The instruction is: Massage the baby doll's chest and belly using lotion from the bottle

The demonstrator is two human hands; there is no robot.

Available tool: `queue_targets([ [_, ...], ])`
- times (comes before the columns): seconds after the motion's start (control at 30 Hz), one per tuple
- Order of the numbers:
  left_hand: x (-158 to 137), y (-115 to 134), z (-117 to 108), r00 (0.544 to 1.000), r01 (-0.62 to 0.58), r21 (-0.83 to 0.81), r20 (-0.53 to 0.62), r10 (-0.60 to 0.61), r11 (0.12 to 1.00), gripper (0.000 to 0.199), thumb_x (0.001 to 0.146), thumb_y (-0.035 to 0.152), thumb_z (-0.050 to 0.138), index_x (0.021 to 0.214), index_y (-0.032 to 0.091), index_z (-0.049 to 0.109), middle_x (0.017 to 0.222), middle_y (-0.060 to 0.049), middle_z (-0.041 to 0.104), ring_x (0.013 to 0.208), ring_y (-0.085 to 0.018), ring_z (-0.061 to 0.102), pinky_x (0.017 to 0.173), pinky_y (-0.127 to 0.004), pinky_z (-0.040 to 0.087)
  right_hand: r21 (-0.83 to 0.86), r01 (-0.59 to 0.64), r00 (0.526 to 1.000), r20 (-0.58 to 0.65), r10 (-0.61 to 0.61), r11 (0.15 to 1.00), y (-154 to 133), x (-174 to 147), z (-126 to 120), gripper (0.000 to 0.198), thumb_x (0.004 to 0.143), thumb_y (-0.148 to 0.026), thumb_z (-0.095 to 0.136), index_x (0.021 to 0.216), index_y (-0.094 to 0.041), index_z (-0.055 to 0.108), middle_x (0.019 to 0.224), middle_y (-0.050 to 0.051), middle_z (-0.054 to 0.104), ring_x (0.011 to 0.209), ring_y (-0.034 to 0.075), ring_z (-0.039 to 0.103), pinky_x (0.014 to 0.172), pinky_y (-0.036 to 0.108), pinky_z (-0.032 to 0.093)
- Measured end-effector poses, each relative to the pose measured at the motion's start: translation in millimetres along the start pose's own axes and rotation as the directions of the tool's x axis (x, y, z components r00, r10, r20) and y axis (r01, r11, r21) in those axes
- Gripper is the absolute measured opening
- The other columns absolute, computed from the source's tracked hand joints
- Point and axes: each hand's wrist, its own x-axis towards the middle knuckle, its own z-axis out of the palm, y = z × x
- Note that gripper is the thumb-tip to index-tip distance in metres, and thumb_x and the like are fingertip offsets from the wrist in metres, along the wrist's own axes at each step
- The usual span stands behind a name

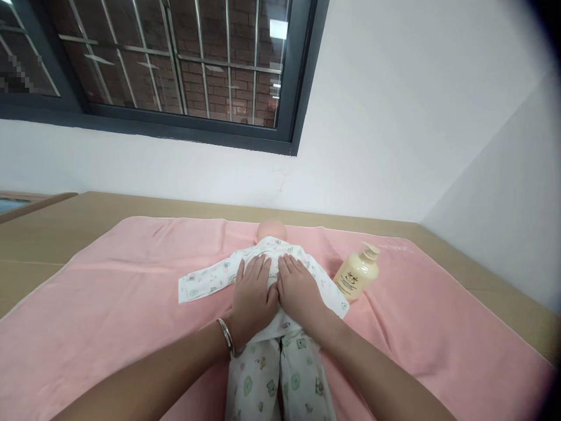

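A baby doll lies on a pink blanket, its head towards the wall. It is dressed in a white printed long-sleeved top and matching trousers. Flat on the chest of the top rests my left hand, fingers stretched out towards the doll's head. Beside it my right hand lies flat too, the two thumbs touching or nearly so. Neither hand grips anything. My hands hide the middle of the top. A silver bangle circles my left wrist.
A cream pump bottle stands on the blanket to the right, close to the top's right sleeve. The blanket covers a wooden surface that meets a white wall. Above is a dark-framed window with metal bars.
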Motion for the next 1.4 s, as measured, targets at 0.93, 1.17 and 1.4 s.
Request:
queue_targets([
  [0.93,-7,-13,5,0.995,-0.094,-0.059,0.015,0.095,0.994,0.066,0.086,0.027,0.045,0.145,0.003,0.023,0.15,-0.024,0.029,0.141,-0.034,0.023,0.112,-0.055,0.029,0.144,-0.033,0.999,0.032,0.029,0.989,2,3,-10,0.048,0.1,-0.023,0.03,0.146,-0.008,0.034,0.15,0.01,0.028,0.14,0.023,0.021,0.116,0.044,0.022],
  [1.17,-8,-8,0,0.984,-0.17,-0.029,-0.057,0.168,0.985,0.052,0.082,0.022,0.047,0.131,0.005,0.044,0.14,-0.022,0.045,0.133,-0.033,0.037,0.11,-0.054,0.032,0.079,-0.001,0.998,0.061,-0.004,0.997,-2,0,-9,0.052,0.096,-0.018,0.034,0.146,-0.004,0.032,0.15,0.016,0.025,0.14,0.026,0.019,0.116,0.044,0.021],
  [1.4,-7,-5,-12,0.971,-0.214,-0.171,-0.146,0.19,0.962,0.02,0.084,0.019,0.045,0.099,0.016,0.058,0.1,-0.011,0.062,0.097,-0.024,0.055,0.094,-0.049,0.045,0.057,0.029,0.982,0.185,-0.04,0.998,-15,-26,-34,0.051,0.088,-0.014,0.043,0.139,-0.004,0.044,0.139,0.017,0.043,0.131,0.026,0.039,0.113,0.042,0.027],
])
